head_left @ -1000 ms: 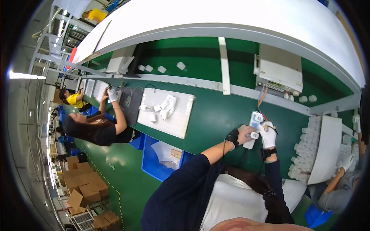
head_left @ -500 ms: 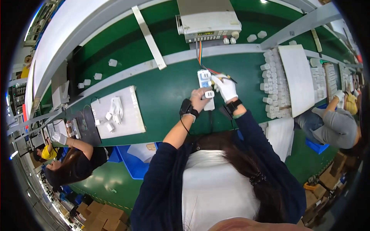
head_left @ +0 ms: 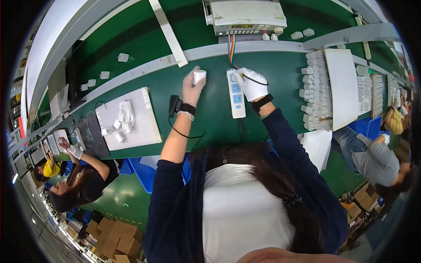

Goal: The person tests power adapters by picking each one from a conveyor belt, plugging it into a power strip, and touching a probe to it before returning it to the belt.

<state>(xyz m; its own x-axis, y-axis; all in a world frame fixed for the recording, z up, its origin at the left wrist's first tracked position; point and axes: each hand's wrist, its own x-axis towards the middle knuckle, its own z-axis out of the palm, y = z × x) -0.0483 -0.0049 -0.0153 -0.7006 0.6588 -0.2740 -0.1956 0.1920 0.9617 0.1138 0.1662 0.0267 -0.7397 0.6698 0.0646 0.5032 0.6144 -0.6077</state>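
Note:
My left hand point(head_left: 191, 87), in a thin pale glove, is closed on a white charger plug point(head_left: 199, 77) and holds it over the green bench, left of the power strip. The white power strip point(head_left: 237, 103) with blue sockets lies lengthwise away from me. At its far end my right hand point(head_left: 254, 85), in a white glove, has its fingers closed on a test lead point(head_left: 258, 81). Its coloured wires point(head_left: 232, 50) run up to a bench meter point(head_left: 247, 22). The lead's tip and the farthest socket are partly hidden by my fingers.
At the right, rows of white chargers point(head_left: 312, 90) stand beside a white board point(head_left: 341, 90). To the left, a white board point(head_left: 147, 115) bears several plugs and a coiled white cable point(head_left: 127, 114). A metal rail point(head_left: 199, 55) crosses behind. Co-workers sit at both sides.
My left hand has moved from the strip to the left and away from me, carrying the charger. My right hand stays at the strip's far end, slightly lower. The view has shifted a little.

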